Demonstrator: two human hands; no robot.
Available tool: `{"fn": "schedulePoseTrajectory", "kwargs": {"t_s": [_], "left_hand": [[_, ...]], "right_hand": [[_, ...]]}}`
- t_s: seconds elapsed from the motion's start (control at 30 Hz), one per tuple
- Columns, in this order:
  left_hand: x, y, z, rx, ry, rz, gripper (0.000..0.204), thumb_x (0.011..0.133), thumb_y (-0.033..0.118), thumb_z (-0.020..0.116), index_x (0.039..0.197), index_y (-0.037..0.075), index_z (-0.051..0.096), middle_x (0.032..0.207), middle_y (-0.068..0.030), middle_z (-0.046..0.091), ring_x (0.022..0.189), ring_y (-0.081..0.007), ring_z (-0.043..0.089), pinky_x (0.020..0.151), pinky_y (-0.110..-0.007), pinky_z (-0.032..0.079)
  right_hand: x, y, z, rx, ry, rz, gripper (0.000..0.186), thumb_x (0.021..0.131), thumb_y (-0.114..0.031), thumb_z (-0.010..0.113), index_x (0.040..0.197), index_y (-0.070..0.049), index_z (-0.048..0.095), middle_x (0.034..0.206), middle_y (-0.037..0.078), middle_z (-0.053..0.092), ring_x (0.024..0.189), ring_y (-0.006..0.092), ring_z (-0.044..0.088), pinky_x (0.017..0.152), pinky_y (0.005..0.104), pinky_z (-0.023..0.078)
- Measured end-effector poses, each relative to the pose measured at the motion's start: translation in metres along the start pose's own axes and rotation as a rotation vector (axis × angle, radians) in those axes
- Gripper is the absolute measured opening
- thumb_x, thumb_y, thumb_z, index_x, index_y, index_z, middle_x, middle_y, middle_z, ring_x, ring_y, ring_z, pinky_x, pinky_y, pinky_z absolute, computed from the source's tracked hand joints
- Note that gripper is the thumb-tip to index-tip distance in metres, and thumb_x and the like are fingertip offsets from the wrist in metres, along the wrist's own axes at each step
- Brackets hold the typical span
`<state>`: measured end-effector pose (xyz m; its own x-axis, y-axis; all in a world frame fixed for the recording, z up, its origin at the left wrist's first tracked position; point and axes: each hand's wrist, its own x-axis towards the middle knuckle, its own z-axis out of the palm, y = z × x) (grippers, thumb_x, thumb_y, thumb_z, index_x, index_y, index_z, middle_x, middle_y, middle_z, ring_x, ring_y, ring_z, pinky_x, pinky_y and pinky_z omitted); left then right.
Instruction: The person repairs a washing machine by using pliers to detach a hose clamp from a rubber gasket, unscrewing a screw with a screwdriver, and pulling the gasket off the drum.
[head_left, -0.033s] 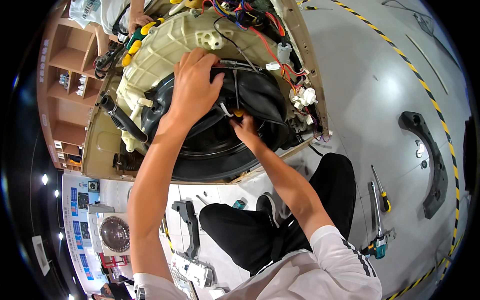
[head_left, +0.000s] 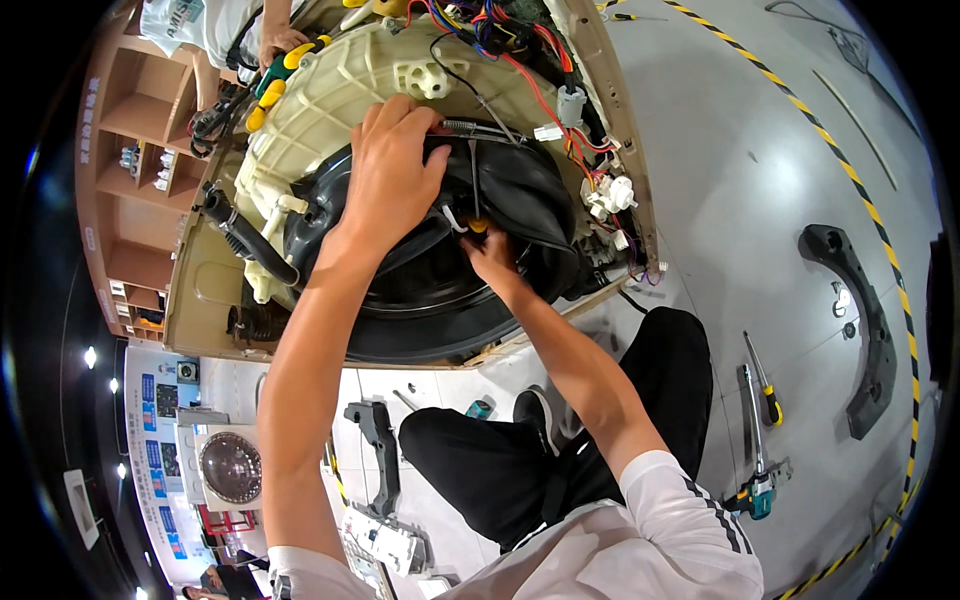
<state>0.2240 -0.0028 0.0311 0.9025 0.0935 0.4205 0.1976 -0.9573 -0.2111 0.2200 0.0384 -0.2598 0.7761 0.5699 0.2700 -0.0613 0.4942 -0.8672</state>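
A black rubber door gasket (head_left: 522,190) of a front-loading washing machine bulges, folded, at the front of the cream plastic tub (head_left: 330,95). Over its upper rim bend the fingers of my left hand (head_left: 392,175), closed on the rim, thumb apart; their tips are partly hidden. A spring clamp (head_left: 475,130) runs rightward from these fingers along the rim. Inside the gasket's opening, my right hand (head_left: 492,256) is closed around the yellow handle of a screwdriver (head_left: 475,180). Its thin metal shaft points up to the clamp. A white curved piece (head_left: 452,217) lies beside the handle.
Coloured wires (head_left: 540,90) and connectors line the cabinet's right edge. A co-worker's hand (head_left: 280,40) is at the upper left, near yellow-green handled tools (head_left: 272,85). On the floor lie a screwdriver (head_left: 765,385), a power drill (head_left: 757,492) and a curved black weight (head_left: 862,330).
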Motion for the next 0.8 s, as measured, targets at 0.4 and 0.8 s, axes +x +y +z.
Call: {"fn": "schedulePoseTrajectory", "kwargs": {"t_s": [0.4, 0.8], "left_hand": [[0.008, 0.005, 0.006, -0.013, 0.028, 0.105, 0.013, 0.075, 0.003, 0.065, 0.087, 0.002, 0.06, 0.085, -0.0116, 0.056, 0.089, -0.0318, 0.052, 0.081, -0.04, 0.041], [0.012, -0.003, 0.002, 0.115, -0.08, 0.178, 0.014, 0.077, 0.004, 0.063, 0.09, 0.002, 0.059, 0.086, -0.0156, 0.057, 0.091, -0.0358, 0.054, 0.082, -0.044, 0.042]], "right_hand": [[0.044, 0.012, 0.011, -0.15, 0.154, 0.001, 0.038, 0.085, -0.03, 0.067, 0.117, -0.009, 0.061, 0.111, 0.016, 0.065, 0.108, 0.0386, 0.058, 0.091, 0.0438, 0.045], [-0.166, -0.114, -0.064, -0.17, -0.123, 0.422, 0.038, 0.085, -0.015, 0.064, 0.122, -0.007, 0.058, 0.078, 0.015, 0.065, 0.073, 0.0267, 0.068, 0.068, 0.0341, 0.051]]}}
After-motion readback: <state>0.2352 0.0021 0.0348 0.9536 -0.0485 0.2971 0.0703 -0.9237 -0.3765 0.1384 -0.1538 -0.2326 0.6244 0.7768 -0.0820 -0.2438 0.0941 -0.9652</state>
